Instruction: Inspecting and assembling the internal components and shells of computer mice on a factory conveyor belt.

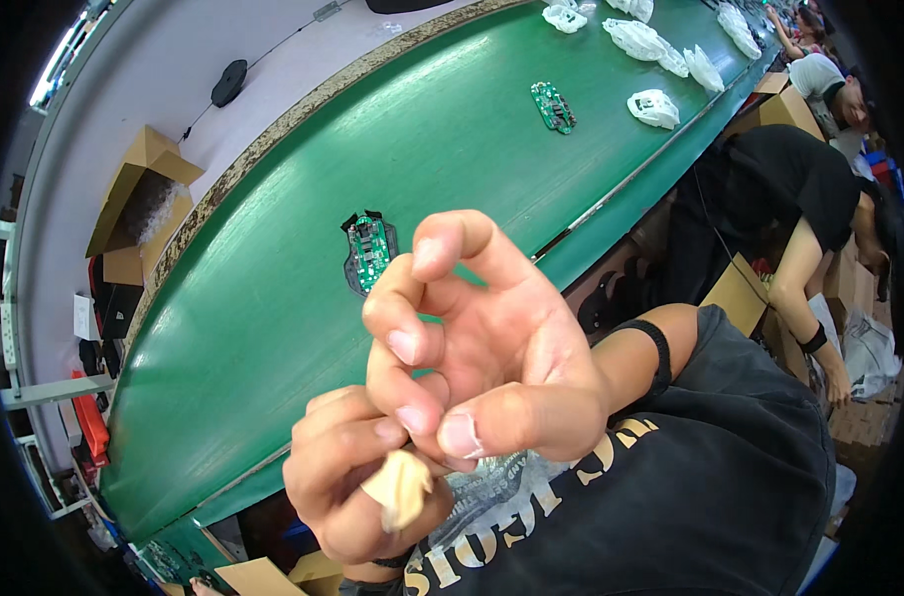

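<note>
My left hand [347,477] is closed around a small, crumpled, cream-coloured rubbery piece [402,489], which pokes out between its thumb and fingers. My right hand [501,348] is held palm up just above and to the right, its fingers curled but apart and nothing visible in the palm. Its lower fingertips and thumb come up against the left hand's fingers; the exact contact is hidden. A whitish bit shows at the right thumb's nail. Beyond the right fingertips, a green circuit board in a dark casing [372,248] lies on the green belt [273,298], partly covered by the hand.
Another green circuit board [554,107] lies farther along the belt, near several white plastic-wrapped items [653,109]. An open cardboard box [149,199] stands past the left edge. At the right, a co-worker [799,189] in black bends over boxes.
</note>
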A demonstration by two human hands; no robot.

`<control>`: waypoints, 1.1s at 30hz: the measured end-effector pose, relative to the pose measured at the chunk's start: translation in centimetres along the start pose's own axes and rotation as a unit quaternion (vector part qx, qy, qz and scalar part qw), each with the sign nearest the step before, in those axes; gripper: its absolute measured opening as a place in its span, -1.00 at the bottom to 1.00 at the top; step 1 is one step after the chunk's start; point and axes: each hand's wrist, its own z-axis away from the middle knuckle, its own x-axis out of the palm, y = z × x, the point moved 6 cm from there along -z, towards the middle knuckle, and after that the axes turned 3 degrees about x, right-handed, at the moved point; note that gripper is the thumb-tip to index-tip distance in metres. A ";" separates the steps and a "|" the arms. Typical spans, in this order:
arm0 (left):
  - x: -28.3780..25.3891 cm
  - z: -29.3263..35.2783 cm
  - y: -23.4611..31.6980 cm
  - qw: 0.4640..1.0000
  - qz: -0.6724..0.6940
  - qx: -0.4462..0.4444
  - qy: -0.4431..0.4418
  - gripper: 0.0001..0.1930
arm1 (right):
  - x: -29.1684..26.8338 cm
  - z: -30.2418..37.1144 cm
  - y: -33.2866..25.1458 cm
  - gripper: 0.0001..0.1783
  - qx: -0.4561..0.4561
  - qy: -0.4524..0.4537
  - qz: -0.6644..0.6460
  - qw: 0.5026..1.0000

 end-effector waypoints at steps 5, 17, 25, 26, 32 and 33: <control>-0.5 1.5 -0.3 0.995 0.082 -0.036 0.034 -0.63 | -0.4 0.0 0.2 -0.12 0.003 -0.018 0.000 1.000; 0.2 1.6 -0.7 0.994 0.063 -0.088 0.027 -0.65 | -1.1 -0.1 -0.2 -0.16 -0.017 -0.061 0.016 0.998; 1.1 1.9 -2.1 0.987 -0.161 -0.026 -0.011 -0.73 | -4.5 -1.1 -0.3 -0.36 0.011 0.011 0.110 0.994; 1.0 2.9 -3.3 0.984 -0.174 -0.033 -0.022 -0.75 | -6.3 -1.4 0.2 -0.38 -0.006 0.033 0.140 0.990; -1.3 8.5 -10.7 0.958 -0.195 -0.171 -0.121 -0.64 | -13.9 -0.6 -2.0 -0.42 -0.020 0.161 0.242 0.957; -0.4 8.7 -11.4 0.938 -0.238 -0.177 -0.179 -0.59 | -15.4 -0.3 -2.5 -0.43 -0.019 0.183 0.256 0.949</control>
